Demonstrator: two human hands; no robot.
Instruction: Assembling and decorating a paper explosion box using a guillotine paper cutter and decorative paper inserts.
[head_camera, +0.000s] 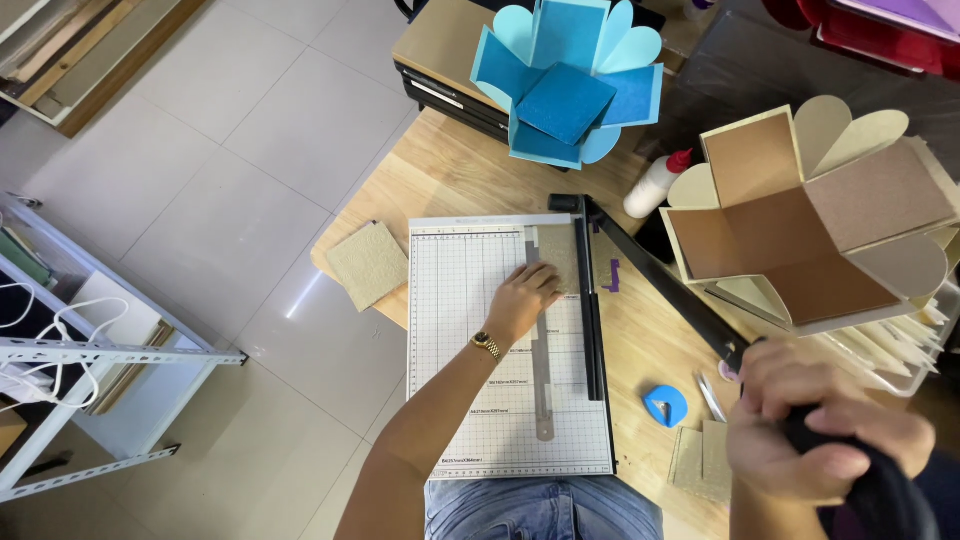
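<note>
Right hand (825, 435) fisted round raised cutter handle (850, 460); left hand (520, 300) flat, pinning card (557, 258).

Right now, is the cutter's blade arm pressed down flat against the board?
No, the blade arm is raised at an angle, the right hand gripping its handle, while the left hand holds a tan sheet on the cutter board.

Matt wooden table (440, 175), rough beige card (556, 255), glossy floor tiles (250, 110)

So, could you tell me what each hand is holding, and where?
The right hand grips the cutter arm by its black handle end. The left hand presses a tan card piece flat near its left edge.
</note>
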